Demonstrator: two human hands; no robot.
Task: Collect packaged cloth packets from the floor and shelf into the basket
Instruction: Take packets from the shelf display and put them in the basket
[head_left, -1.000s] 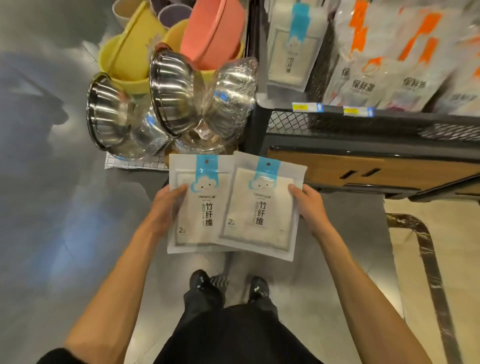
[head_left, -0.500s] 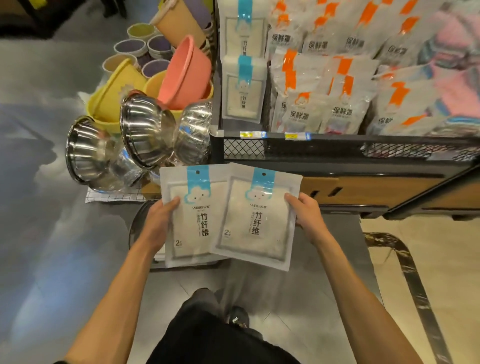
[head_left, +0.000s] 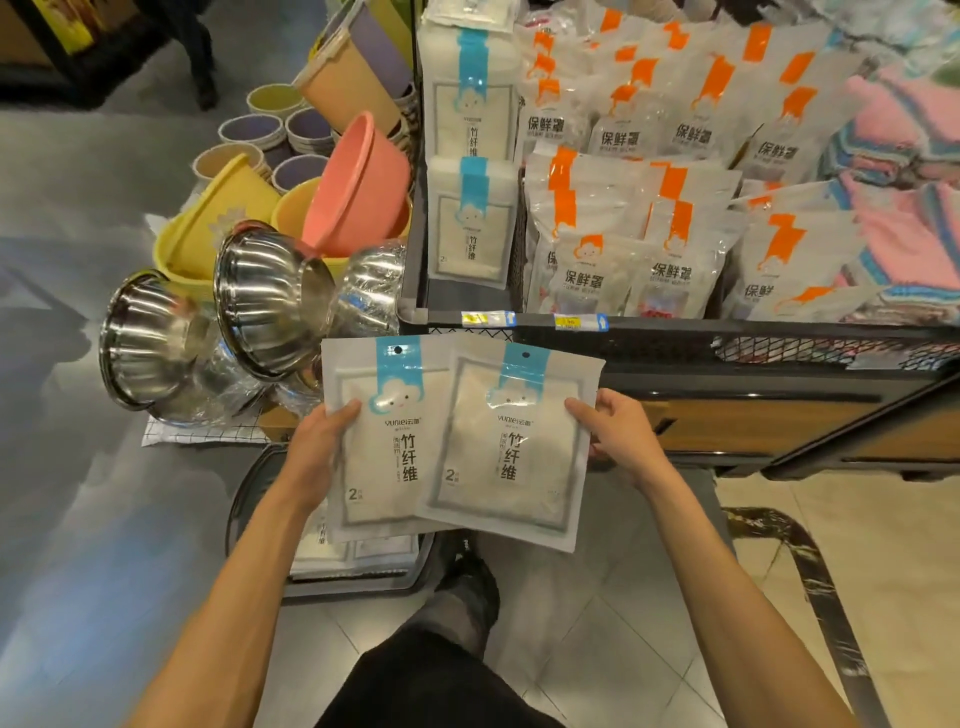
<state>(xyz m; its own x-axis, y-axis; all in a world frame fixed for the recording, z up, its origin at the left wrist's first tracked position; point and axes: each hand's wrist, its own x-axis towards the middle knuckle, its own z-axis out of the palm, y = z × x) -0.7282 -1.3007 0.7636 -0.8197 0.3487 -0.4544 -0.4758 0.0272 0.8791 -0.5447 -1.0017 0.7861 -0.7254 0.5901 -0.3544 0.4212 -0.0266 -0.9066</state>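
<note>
The left hand (head_left: 319, 449) grips a flat white plastic cloth packet with a blue top strip (head_left: 382, 447) by its left edge. Its thumb lies on the front and the other fingers are hidden behind. The right hand (head_left: 621, 436) grips a second white cloth packet (head_left: 511, 452) of the same kind by its right edge, also with the thumb in front. The second packet overlaps the first one's right side. Both are held in the air, printed faces to the camera, above the dark round-cornered basket (head_left: 232, 512) on the floor.

Inside the basket lie more white packets (head_left: 358, 558), mostly hidden by the held pair.

Behind, the black mesh shelf bin (head_left: 779, 345) holds blue-striped packets (head_left: 470, 223) stacked in its left compartment. Clear bags with orange marks (head_left: 618, 260) sit just beside them, and pink and blue striped cloths (head_left: 909, 223) are at the right.

Left of the shelf, shiny steel bowls in clear wrap (head_left: 270, 306) lean against yellow plastic tubs (head_left: 208, 234). A pink plastic basin (head_left: 353, 192) is tilted in among the tubs.
</note>
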